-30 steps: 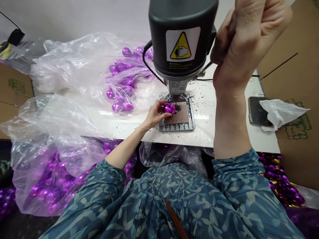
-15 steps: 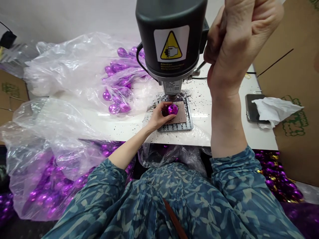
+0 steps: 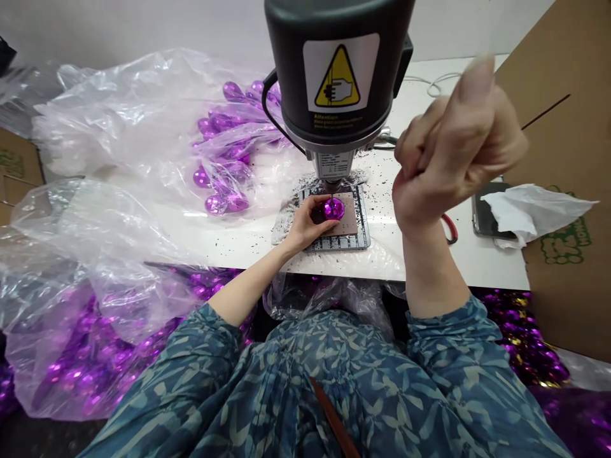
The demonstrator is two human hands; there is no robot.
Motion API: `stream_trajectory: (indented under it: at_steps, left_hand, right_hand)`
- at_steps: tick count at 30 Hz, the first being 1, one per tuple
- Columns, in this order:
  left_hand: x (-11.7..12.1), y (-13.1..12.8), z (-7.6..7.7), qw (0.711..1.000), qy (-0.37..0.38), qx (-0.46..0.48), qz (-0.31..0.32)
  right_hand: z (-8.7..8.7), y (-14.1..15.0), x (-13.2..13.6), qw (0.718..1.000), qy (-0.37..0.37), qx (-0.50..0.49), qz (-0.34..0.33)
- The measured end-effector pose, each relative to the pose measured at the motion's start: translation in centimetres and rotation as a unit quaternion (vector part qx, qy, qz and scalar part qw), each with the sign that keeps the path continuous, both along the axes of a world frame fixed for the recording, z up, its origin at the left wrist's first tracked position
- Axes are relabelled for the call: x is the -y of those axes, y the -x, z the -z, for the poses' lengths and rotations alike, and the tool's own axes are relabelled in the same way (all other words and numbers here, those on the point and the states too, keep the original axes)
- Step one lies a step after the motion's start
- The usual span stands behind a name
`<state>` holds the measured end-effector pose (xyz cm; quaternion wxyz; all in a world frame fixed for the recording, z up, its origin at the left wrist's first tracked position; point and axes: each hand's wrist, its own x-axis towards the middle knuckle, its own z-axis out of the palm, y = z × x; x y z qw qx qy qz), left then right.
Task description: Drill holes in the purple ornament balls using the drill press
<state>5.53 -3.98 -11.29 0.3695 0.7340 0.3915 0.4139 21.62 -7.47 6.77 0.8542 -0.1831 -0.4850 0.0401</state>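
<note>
The left hand (image 3: 305,224) keeps a closed grip on a shiny purple ball (image 3: 335,208), thumb and fingers pinching it from its left side over a brown board (image 3: 350,221) on a slotted metal base (image 3: 361,242). The ball sits directly under the black drill head (image 3: 334,130); contact with the bit is too small to tell. The right hand (image 3: 458,156) is raised beside the drill head, fingers curled; whether its grip holds anything, I cannot tell. Dark shavings litter the white surface (image 3: 491,270).
</note>
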Motion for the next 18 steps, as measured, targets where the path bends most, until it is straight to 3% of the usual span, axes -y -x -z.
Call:
stream_trajectory:
  at_steps: [5, 14, 18]
  left_hand:
    - [0.1, 0.1, 0.0, 1.000, 0.002, 0.009, 0.005]
    - [0.2, 0.1, 0.1, 1.000, 0.007, 0.022, 0.005]
    - [0.1, 0.0, 0.3, 1.000, 0.005, 0.027, 0.002]
  right_hand:
    - [1.6, 0.1, 0.4, 0.999, 0.027, -0.008, 0.029]
    - [4.8, -1.3, -1.8, 0.985, -0.143, 0.078, 0.053]
    - [5.1, -1.4, -2.2, 0.983, -0.160, 0.082, 0.048]
